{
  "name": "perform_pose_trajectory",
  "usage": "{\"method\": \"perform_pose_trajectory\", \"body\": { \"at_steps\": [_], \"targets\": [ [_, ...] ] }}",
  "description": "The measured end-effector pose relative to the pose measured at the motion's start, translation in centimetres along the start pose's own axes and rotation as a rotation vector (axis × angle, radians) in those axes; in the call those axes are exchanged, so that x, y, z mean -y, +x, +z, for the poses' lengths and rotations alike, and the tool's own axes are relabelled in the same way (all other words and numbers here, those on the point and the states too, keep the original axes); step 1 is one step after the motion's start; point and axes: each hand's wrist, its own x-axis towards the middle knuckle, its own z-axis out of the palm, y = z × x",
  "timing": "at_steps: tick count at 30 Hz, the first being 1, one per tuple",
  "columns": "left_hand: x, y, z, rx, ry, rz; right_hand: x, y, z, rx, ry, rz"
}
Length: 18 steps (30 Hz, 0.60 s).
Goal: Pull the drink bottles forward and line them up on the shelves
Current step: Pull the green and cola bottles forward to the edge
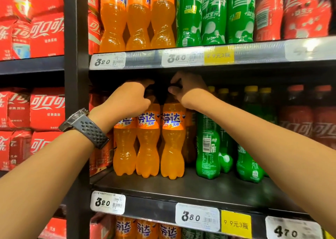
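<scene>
Three orange drink bottles stand side by side, set back on the middle shelf (181, 189). My left hand (130, 97) grips the neck of the middle orange bottle (147, 148); the left orange bottle (124, 148) stands partly behind my wrist. My right hand (187, 88) pinches the dark cap of the right orange bottle (172, 148). Green bottles (207, 148) with yellow caps stand to the right, also set back. Both caps are mostly hidden by my fingers and the shadow under the upper shelf.
Red cola bottles (298, 117) fill the right of the middle shelf. The upper shelf (254, 53) holds orange, green and red bottles at its front edge. Red cola cartons (45, 108) are stacked left of the black upright (76, 75). Price tags (108, 202) line the shelf edges.
</scene>
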Motion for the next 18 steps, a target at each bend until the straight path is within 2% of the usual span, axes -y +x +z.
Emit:
{"method": "perform_pose_trajectory", "body": {
  "at_steps": [4,8,11,13,18],
  "targets": [
    [-1.3,0.2,0.4,-0.048,-0.019,0.042,-0.2,0.5,-0.4,0.063,-0.053,-0.006],
    [-4.0,0.8,0.8,-0.094,-0.028,0.082,-2.0,0.1,-3.7,0.165,-0.217,-0.106],
    [-6.8,1.8,1.3,-0.030,-0.038,0.168,-4.3,-1.2,-7.0,0.279,-0.373,-0.155],
    [-8.6,2.8,2.3,0.021,-0.046,0.199,-5.7,-1.8,-8.6,0.290,-0.483,-0.151],
    [-13.1,4.2,4.3,-0.001,-0.034,0.229,-8.7,-2.7,-10.6,0.260,-0.693,-0.057]
  ]
}}
